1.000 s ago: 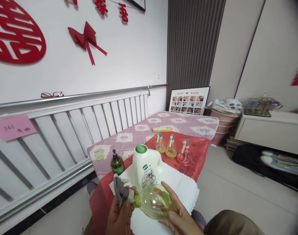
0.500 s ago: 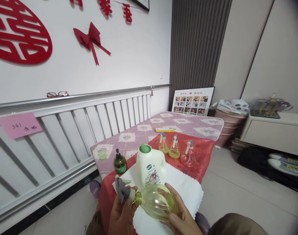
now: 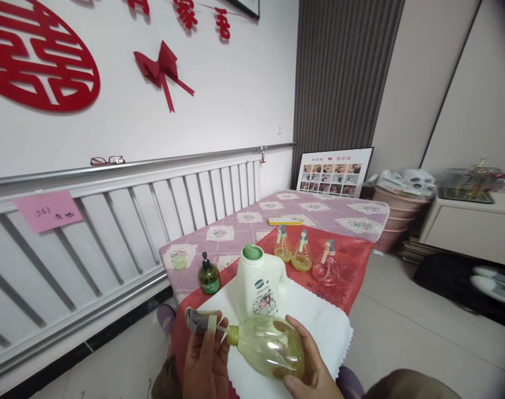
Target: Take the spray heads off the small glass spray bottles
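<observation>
Spray head [image 3: 200,322] now off bottle [image 3: 269,346]; hands apart.

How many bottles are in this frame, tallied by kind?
Spray bottles: 4, one yellow-green held in both hands, two yellow, one pink
White detergent jug: 1
Dark green pump bottle: 1
Total: 6
</observation>
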### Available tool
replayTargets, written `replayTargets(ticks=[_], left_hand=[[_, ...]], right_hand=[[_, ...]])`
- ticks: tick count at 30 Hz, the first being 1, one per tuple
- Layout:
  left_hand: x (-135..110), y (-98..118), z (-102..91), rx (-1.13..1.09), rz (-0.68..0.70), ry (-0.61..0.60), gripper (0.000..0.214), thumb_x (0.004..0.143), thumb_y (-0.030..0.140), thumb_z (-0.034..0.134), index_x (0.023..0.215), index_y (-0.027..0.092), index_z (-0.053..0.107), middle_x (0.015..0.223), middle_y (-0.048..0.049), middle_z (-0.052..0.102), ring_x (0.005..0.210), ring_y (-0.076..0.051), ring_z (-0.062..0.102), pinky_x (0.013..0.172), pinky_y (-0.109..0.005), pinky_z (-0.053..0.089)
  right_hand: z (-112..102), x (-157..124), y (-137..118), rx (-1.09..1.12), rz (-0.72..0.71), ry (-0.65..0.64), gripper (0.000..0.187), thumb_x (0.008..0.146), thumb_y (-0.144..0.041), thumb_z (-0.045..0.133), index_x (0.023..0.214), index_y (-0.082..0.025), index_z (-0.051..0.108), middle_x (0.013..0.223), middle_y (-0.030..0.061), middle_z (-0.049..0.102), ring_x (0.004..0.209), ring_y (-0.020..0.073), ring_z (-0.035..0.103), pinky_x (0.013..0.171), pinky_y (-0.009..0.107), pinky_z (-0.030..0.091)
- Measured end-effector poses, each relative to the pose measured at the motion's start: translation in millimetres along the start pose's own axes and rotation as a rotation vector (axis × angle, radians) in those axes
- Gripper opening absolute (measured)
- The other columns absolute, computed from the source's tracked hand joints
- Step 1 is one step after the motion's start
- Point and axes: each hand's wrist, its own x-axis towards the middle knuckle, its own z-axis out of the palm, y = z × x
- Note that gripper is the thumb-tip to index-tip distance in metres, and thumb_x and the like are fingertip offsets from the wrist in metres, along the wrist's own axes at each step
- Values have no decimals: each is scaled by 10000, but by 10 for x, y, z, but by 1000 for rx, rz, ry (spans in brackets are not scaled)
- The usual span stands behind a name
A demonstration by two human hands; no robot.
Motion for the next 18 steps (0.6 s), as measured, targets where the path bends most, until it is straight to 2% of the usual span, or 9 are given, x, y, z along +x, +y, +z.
replayTargets(ticks=[5,8,13,18], left_hand=[[-42,-117,39,-54,44,-1,440,557,290,930,949,286,729,971,-28,825,876,-193,780,751,-230,630],[-66,-151,47,-22,68,13,430,583,282,917,965,292,720,964,-9,825,862,-165,777,749,-223,627],[-66,-172,14,-1,29,4,486,581,217,909,1023,282,718,988,-41,818,881,-186,777,754,-237,626],[-115,-208,41,29,52,-10,465,710,217,818,1153,274,686,1003,-63,812,914,-192,774,774,-233,617]], right_hand=[[45,16,44,19,-21,39,811,627,-385,876,1346,-364,500,1446,80,563,1304,329,546,1085,465,433],[44,18,37,-8,-23,44,818,633,-399,871,1354,-353,487,1452,92,560,1306,331,548,1077,465,443],[24,18,14,-95,-38,-1,842,661,-467,831,1396,-330,443,1459,123,550,1289,336,570,1053,479,467],[7,33,17,-163,-55,-30,852,673,-482,819,1410,-327,421,1458,129,549,1264,321,593,1025,456,487]])
